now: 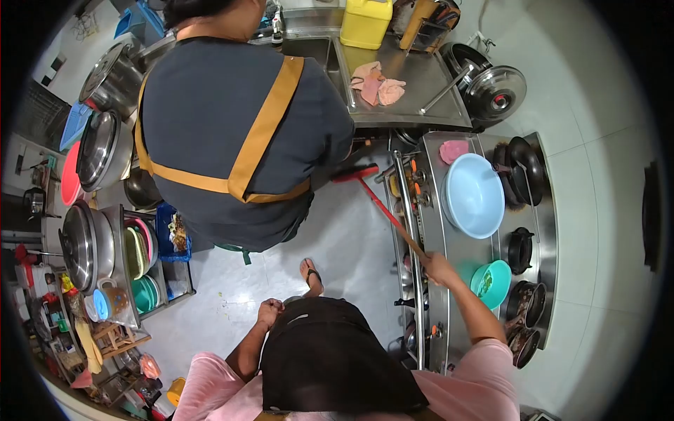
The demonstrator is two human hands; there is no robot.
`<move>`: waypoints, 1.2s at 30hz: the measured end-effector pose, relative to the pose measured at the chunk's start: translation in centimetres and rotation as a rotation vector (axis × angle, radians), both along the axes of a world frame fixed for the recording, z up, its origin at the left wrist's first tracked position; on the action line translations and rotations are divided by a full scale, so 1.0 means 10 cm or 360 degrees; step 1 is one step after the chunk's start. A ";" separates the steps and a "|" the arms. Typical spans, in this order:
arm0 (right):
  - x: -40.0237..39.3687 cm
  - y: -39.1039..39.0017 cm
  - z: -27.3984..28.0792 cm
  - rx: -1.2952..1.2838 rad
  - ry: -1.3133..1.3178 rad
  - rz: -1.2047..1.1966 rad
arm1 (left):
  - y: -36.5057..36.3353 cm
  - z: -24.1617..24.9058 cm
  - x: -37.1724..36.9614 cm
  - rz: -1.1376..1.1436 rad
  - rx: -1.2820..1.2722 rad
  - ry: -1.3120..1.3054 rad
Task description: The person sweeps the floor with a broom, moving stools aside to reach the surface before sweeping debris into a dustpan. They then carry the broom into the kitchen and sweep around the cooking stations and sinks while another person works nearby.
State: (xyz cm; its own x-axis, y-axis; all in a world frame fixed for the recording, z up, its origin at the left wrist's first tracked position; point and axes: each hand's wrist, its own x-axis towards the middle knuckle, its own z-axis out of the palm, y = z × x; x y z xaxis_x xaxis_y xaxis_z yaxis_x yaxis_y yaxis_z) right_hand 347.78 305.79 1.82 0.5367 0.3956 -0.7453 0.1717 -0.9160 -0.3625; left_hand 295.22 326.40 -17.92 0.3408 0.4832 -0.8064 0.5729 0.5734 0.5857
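My right hand [439, 267] grips the wooden end of a broom handle [393, 216] beside the steel stove counter [456, 245]. The broom's red head [354, 172] rests on the floor by the feet of a co-worker in a dark grey shirt with orange straps [239, 119], who stands at the sink with their back to me. My left hand [269, 311] is closed in a fist near my black apron [330, 358] and holds nothing. One of my feet in a sandal [312, 275] shows on the white tiled floor.
On the stove counter lie a light blue basin [474, 195], a teal bowl [491, 283], a pink cloth [453, 149] and black pans [523, 168]. A yellow jug [365, 21] and pink cloths [375, 83] sit by the sink. Steel pots [88, 245] and plates fill shelves at left.
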 end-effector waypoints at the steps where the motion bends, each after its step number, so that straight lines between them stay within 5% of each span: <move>1: 0.00 0.06 -0.26 -0.0044 0.0008 -0.0040 | -0.02 -0.03 -0.03 0.0005 -0.0014 -0.0024; 4: -0.07 -0.15 -1.35 0.0361 0.0458 -0.0413 | -0.10 0.02 -0.16 0.0008 0.0014 0.0057; 7: -0.30 -0.61 -1.62 0.0061 0.0392 -0.0353 | -0.15 0.08 -0.33 0.0012 0.0035 0.0105; 11: -0.80 -0.92 -0.36 -0.0430 0.0682 -0.0848 | -0.21 0.01 -0.55 -0.0054 -0.0003 0.0226; 17: -1.15 -1.15 0.66 -0.0140 0.0602 -0.0824 | -0.26 -0.46 -0.69 -0.0564 0.0537 0.0051; 22: -1.20 -1.09 -0.20 -0.0051 0.0574 -0.0882 | -0.08 -0.29 -0.22 -0.0678 0.0366 0.0142; 27: -1.64 -1.15 -0.89 -0.0078 0.0890 -0.1359 | 0.15 -0.02 0.08 -0.0324 0.0113 -0.0060; 34: -2.11 -2.20 -0.02 0.0082 0.1542 -0.1694 | 0.03 0.00 -0.12 -0.0306 0.0165 0.0039; 36: -2.14 -2.04 0.62 -0.0051 0.1203 -0.1456 | -0.10 0.00 -0.26 -0.0477 0.0183 0.0151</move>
